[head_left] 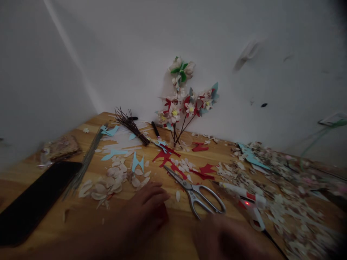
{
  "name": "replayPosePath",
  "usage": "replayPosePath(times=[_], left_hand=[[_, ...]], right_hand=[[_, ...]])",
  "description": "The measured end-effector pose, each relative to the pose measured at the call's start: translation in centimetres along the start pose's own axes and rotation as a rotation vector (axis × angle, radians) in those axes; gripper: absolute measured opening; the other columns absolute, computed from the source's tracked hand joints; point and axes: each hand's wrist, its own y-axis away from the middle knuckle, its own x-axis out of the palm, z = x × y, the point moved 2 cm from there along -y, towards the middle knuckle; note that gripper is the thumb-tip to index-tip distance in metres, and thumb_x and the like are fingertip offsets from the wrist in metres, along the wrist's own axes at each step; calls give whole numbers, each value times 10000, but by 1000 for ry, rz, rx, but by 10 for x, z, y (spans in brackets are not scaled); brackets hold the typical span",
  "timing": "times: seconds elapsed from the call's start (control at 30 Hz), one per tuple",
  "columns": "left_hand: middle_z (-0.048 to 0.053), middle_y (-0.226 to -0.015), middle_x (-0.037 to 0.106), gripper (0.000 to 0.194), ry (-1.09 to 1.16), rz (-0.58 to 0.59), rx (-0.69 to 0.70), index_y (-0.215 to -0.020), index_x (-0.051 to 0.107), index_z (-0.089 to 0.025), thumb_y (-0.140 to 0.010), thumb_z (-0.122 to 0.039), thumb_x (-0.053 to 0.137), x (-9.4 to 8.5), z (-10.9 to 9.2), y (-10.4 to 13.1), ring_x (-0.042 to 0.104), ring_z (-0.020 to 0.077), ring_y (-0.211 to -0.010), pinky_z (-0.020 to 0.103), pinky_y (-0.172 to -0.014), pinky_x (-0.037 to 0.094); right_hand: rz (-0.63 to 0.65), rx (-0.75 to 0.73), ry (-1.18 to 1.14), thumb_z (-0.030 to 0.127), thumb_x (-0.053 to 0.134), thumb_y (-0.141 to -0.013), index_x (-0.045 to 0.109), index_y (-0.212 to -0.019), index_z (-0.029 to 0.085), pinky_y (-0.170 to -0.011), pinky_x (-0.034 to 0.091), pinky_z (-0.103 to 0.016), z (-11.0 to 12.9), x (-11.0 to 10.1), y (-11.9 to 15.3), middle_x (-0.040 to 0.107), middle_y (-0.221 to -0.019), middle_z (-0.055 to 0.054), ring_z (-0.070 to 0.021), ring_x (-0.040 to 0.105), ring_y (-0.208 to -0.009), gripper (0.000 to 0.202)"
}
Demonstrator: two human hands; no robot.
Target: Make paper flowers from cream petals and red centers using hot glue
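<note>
My left hand is low in the middle, its fingers curled over a dark red piece of paper that is partly hidden. Lower right, my right hand is smeared by motion beside the handles of metal scissors; its fingers cannot be made out. The scissors lie with their blades toward the far left. Beyond them are red paper scraps and pale petals. A white glue gun with a glowing red light lies right of the scissors.
Branches with paper and petal flowers stand against the wall. Brown twigs, blue paper cutouts, thin wires, a black flat object and a clear bag lie leftward. Dried petals cover the right side.
</note>
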Motion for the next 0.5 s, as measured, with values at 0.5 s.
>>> replayPosePath(times=[0.5], left_hand=[[24,-1058,576,297,592,-274,-251,-1095,489,-306,-847,-143,516,-4,11,1,590,186,-978,357,-845,499]], right_hand=[[-88,21,294,256,496,-810,577,-924,225,-636,480,-295,-6,25,-48,644,-830,-37,-192,602,-735,144]])
